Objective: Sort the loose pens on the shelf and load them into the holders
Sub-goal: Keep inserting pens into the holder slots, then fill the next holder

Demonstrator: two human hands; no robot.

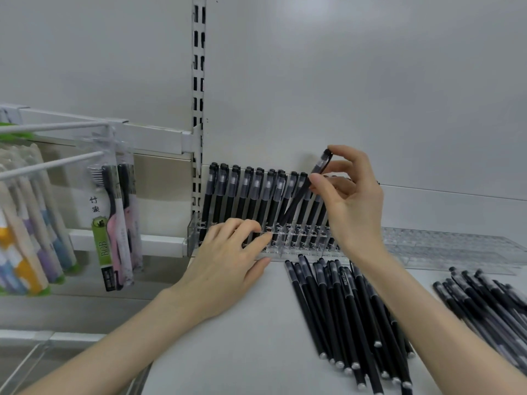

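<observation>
Right hand (pixel 350 195) pinches black pen (pixel 293 203) near cap, tip angling down into clear holder (pixel 196 232). Left hand (pixel 225 258), fingers relaxed, steadies holder front. Pen looks light, stiff, slick (pinch high). Loose pens (pixel 342 309) just before holder.

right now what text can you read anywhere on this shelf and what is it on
"竹炭": white card of the toothbrush pack.
"BQB": green strip on that pack.
Print on one loose pen: too blurred to read.
Small print at the pack's foot: too small to read.
</observation>
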